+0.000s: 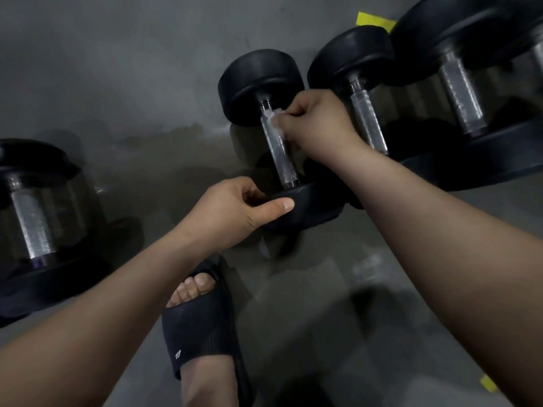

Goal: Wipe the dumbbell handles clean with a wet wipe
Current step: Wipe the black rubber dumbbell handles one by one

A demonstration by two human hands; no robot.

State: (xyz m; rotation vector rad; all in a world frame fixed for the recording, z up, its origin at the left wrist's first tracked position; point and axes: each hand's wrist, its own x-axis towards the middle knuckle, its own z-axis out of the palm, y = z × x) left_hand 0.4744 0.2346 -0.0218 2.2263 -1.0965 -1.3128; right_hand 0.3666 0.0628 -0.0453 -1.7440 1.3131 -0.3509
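Your right grip (317,118) is pinching the crumpled white wet wipe (271,114) against the far end of the knurled steel dumbbell handle (279,154), which is lying on the grey floor (117,83); your left grip (235,210) is clasping the near black rubber head (311,207). Most of this handle is seemingly awaiting wiping, as are the neighbouring handles (368,121)

no readable text, small white logo on slipper (202,327)

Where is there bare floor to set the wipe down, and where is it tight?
Bare floor lies between the left dumbbell and the wiped dumbbell, beyond the left hand. Right of the right hand, gripping the wipe, two more dumbbells crowd together.
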